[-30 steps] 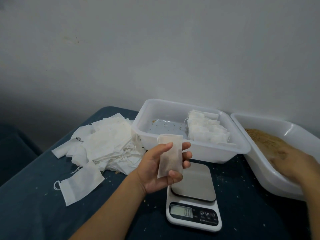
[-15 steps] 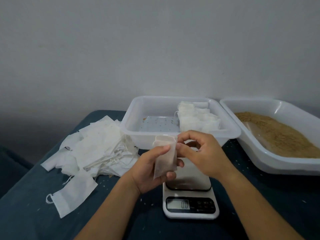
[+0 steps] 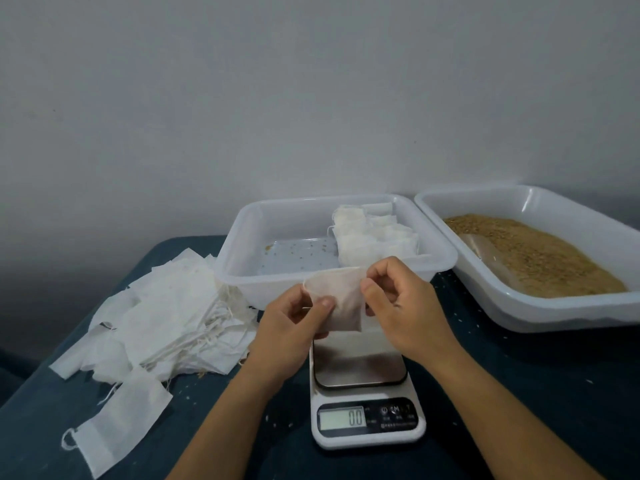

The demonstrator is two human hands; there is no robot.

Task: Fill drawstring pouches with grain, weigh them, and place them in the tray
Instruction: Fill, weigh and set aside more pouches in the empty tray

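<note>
Pile of empty pouches (image 3: pixel 166 313) is lying at 9 o'clock on the dark worktop (image 3: pixel 519 393), one loose pouch (image 3: pixel 121 424) sitting apart at 7 o'clock. Left hand (image 3: pixel 291 334) is gripping the small pouch (image 3: pixel 341 299) at its left side, thumb pressing on the front, fingers curling behind. Pouch is hanging upright above the scale (image 3: pixel 367 386), mouth at top, just in front of the tray's near wall. Right hand (image 3: pixel 398 303) is pinching the pouch's top right edge between thumb and forefinger, other fingers curling loosely. Scale is sitting at 6 o'clock, steel platform bare, display reading 0.0. White tray (image 3: pixel 242 271) is standing at 12 o'clock behind the hands, holding a stack of filled pouches (image 3: pixel 374 237) in its right half and a few stray grains on its floor. Second tub (image 3: pixel 485 271) is sitting at 2 o'clock, touching or just beside the tray, holding brown grain (image 3: pixel 540 258).
</note>
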